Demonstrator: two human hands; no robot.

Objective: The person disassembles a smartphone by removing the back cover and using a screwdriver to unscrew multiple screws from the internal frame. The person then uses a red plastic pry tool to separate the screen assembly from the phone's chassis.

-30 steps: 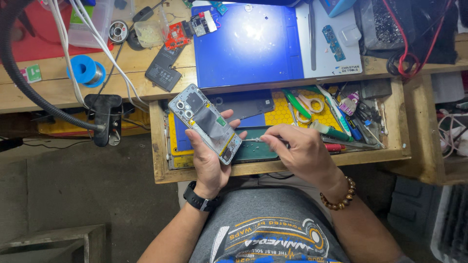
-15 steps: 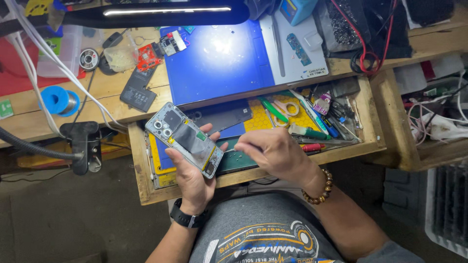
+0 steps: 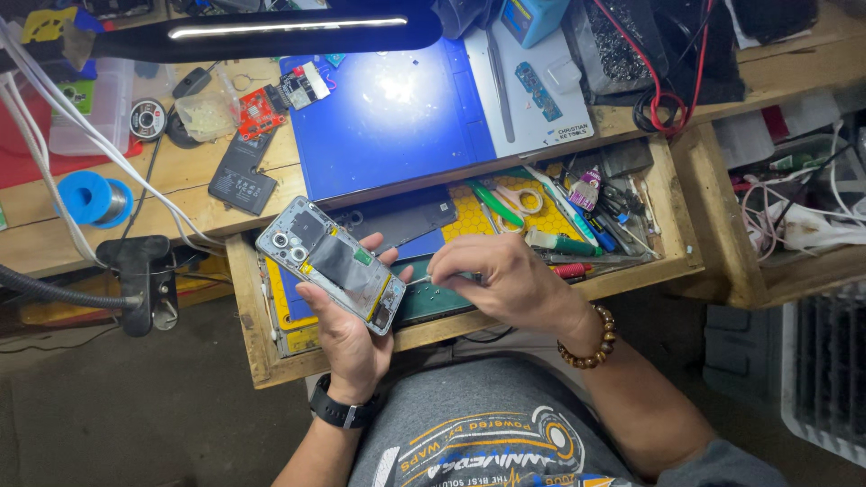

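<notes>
1. Nearest me, at six o'clock, my lap and grey printed shirt [image 3: 487, 442] fill the bottom of the view, with a black watch [image 3: 343, 413] on my left wrist and a brown bead bracelet [image 3: 588, 341] on my right.

2. My left hand [image 3: 352, 338] is curled around the opened phone [image 3: 330, 263], which lies slanted across my palm, back cover off, camera rings up toward ten o'clock and bare inner parts facing me. It sits over the front edge of the open drawer [image 3: 262, 347].

3. My right hand [image 3: 505, 284], at three o'clock of the phone, has its fingertips pinched together on a thin metal tool [image 3: 417, 281], seemingly tweezers, whose tip points at the phone's near edge but stands just apart from it. Whether a tiny part sits in the tip I cannot tell.

4. I judge I am mid-disassembly, working on the phone's inside. The next move calls for a steady left grip and a fine approach with the tip to one small spot, without scraping the board.

5. Farther, toward one o'clock, the drawer holds scissors [image 3: 519, 198], screwdrivers and a yellow mat [image 3: 471, 216].

6. Beyond, at twelve o'clock, the table [image 3: 180, 194] carries a blue work mat [image 3: 388, 126], a black battery [image 3: 242, 176], a blue solder spool [image 3: 95, 198] and, highest, a lamp bar [image 3: 271, 32].
</notes>
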